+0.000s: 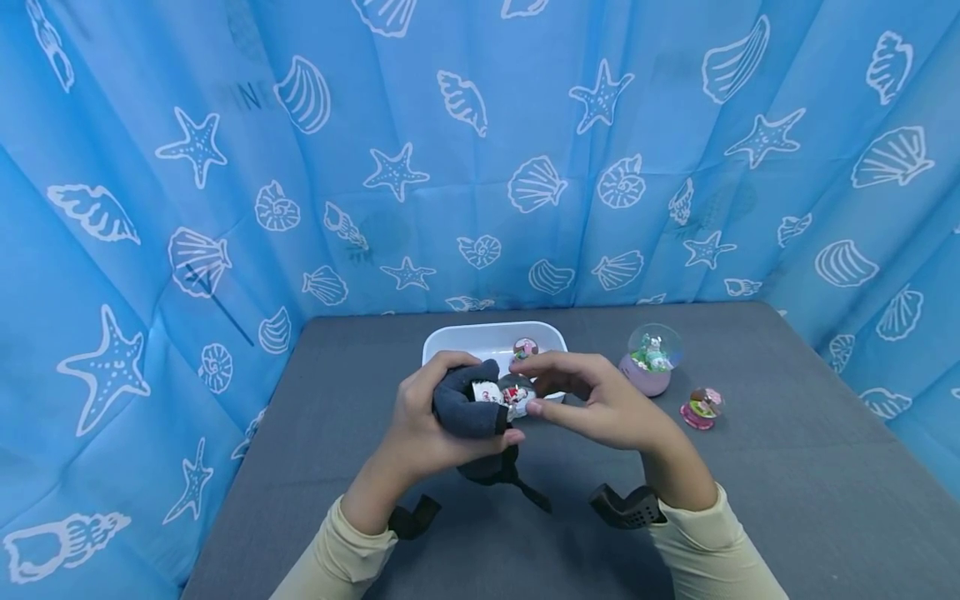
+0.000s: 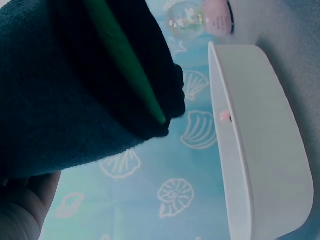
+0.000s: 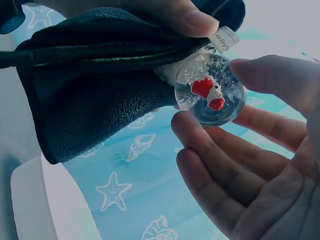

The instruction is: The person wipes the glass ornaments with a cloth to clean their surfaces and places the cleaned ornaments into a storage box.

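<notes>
My left hand (image 1: 420, 417) grips a folded dark grey cloth (image 1: 465, 408) with a black edge, a small white tag and a dangling black strap. The cloth wraps partly round a small snow globe (image 3: 212, 90), whose white base is mostly covered. Inside its clear ball is a red and white figure. My right hand (image 1: 600, 400) pinches the ball between thumb and fingertips, as the right wrist view shows. In the left wrist view the cloth (image 2: 75, 100) hides the globe.
Behind the hands stands a white tray (image 1: 442, 340) with a small pink globe ornament (image 1: 525, 347) in it. To the right are a larger snow globe on a lilac base (image 1: 648, 377) and a small pink-based globe (image 1: 701, 410). A blue shell-print curtain (image 1: 480, 167) hangs behind the grey table (image 1: 787, 467).
</notes>
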Action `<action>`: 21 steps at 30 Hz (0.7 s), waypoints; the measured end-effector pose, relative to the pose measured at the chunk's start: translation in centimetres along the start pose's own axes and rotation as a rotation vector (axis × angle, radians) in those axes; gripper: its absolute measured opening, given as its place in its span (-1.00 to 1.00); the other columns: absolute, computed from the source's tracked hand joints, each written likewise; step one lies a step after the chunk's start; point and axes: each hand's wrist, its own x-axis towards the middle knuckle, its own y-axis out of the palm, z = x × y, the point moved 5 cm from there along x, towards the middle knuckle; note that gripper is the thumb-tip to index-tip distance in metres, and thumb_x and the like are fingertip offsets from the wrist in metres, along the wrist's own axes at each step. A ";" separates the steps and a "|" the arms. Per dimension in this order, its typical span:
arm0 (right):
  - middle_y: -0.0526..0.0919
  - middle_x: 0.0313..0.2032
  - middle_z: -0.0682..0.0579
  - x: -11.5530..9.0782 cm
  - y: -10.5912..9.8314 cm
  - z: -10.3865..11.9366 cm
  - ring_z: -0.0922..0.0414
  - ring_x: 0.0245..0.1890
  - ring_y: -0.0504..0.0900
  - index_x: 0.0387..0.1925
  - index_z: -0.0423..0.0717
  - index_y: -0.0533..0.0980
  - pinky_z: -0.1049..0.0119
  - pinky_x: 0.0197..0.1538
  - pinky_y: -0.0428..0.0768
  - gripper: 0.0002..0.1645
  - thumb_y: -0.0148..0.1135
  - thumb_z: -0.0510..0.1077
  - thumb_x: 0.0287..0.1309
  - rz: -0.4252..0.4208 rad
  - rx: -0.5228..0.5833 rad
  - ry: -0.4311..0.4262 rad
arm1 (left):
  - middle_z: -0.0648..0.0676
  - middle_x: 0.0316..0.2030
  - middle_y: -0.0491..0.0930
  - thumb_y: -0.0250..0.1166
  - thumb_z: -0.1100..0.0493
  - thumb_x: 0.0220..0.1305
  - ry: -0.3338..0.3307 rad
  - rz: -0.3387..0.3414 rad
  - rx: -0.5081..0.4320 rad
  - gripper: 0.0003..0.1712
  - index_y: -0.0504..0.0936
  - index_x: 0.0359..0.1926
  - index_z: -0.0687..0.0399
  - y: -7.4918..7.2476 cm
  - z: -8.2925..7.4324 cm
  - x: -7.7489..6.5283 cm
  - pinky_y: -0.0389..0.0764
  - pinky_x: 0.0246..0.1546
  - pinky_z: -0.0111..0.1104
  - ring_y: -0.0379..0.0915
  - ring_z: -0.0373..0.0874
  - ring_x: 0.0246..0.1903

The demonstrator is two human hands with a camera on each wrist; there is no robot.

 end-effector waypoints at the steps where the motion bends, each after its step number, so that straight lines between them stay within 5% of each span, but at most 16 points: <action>1: 0.74 0.12 -0.10 0.0 0.0 0.0 0.15 -0.10 0.79 0.28 -0.16 0.59 0.24 -0.05 0.78 -0.46 0.37 -0.43 0.28 -0.002 -0.002 0.010 | 0.02 -0.02 0.70 0.74 -0.23 -0.10 -0.017 0.008 -0.006 -0.09 0.53 0.20 0.01 0.0 0.1 0.0 0.78 -0.06 -0.24 0.71 -0.16 -0.08; 11: 0.76 0.08 -0.11 0.2 0.3 -0.1 0.15 -0.14 0.78 0.29 -0.22 0.59 0.21 -0.07 0.79 -0.48 0.35 -0.41 0.32 0.002 -0.012 0.027 | 0.05 0.00 0.70 0.40 -0.55 0.13 -0.085 0.080 -0.058 -0.06 0.49 0.28 -0.02 0.4 0.7 -0.2 0.75 -0.05 -0.20 0.68 -0.14 -0.09; 21: 0.76 0.11 -0.11 0.2 0.1 -0.4 0.15 -0.08 0.78 0.31 -0.22 0.58 0.25 -0.02 0.79 -0.44 0.39 -0.41 0.28 0.003 -0.002 0.019 | 0.00 0.09 0.67 0.57 -0.23 0.21 -0.146 0.120 -0.078 -0.20 0.45 0.32 -0.03 0.7 1.0 -0.3 0.77 0.02 -0.19 0.69 -0.14 0.01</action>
